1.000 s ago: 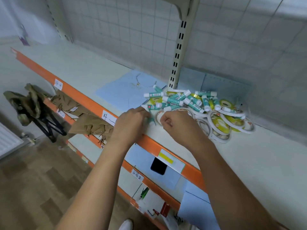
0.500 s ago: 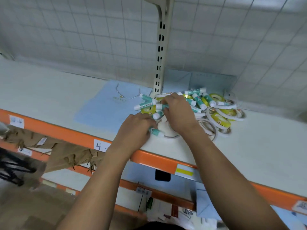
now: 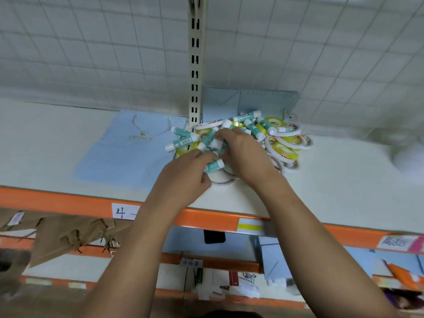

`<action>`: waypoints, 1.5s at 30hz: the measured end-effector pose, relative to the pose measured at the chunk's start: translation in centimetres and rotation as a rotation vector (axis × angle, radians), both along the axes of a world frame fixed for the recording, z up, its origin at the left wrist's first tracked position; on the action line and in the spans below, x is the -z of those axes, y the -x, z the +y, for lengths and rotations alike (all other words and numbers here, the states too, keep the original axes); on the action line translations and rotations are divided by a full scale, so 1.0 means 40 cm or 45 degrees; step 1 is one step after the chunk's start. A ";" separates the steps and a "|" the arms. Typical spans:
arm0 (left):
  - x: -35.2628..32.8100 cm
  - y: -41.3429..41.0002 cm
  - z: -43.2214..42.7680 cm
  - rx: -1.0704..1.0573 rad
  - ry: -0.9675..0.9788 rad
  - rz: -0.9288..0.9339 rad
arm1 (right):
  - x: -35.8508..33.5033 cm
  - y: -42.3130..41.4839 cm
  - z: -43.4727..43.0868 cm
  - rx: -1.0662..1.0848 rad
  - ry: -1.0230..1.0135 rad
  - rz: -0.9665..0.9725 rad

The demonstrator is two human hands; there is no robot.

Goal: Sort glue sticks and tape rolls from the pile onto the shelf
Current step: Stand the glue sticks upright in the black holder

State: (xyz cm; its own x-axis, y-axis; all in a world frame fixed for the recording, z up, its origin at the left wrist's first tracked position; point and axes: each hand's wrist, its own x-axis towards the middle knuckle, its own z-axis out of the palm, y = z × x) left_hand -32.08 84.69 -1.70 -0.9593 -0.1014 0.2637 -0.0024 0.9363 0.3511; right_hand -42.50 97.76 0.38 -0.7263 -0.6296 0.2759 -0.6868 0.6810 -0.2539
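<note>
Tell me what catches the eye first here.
A jumbled pile of teal glue sticks and tape rolls sits on the shelf by the slotted upright. The left hand grips a glue stick at its near edge; the right hand reaches into the heap. A blue paper bag lies flat to its left.

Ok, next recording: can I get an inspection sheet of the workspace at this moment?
Surface: pale shelf, orange front edge.
Job's things: glue sticks and tape rolls mixed in one pile beside the upright post.
Clutter: light blue paper bag lying flat, left of the pile.
Hands: left hand grips a glue stick; right hand is in the pile, fingers curled, hold unclear.
Cables: nothing seen.
Surroundings: grid wall behind; lower shelves with brown paper bags.
</note>
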 end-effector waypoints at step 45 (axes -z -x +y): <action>-0.016 0.418 1.661 0.941 0.084 0.052 | 0.012 -0.018 1.755 1.054 0.063 -0.146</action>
